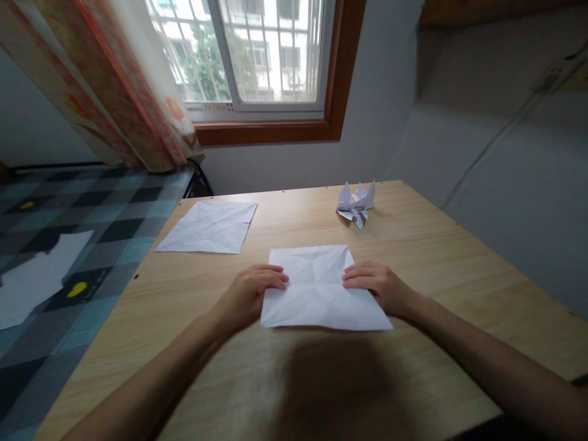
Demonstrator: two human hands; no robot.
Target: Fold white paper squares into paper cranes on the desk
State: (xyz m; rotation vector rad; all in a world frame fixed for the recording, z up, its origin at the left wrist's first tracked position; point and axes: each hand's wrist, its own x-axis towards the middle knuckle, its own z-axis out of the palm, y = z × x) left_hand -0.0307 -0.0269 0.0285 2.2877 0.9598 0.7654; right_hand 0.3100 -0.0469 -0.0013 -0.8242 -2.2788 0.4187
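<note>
A creased white sheet of paper [319, 300] is between my two hands, its near edge slightly above the wooden table. My left hand [255, 291] grips its left edge, fingers on top and the thumb hidden beneath. On the opposite edge, my right hand [379, 285] pinches the paper the same way, its thumb also out of sight. Fold lines cross at the middle of the sheet. Beyond it, toward the back right, stands a folded white paper figure [356, 205] with pointed tips.
A second creased paper sheet [211, 226] lies flat at the table's back left. The wooden table [184, 367] borders a bed with a checked cover [114, 214], where more white paper [41, 275] lies. A window and curtain [133, 92] are behind; a cable runs down the right wall.
</note>
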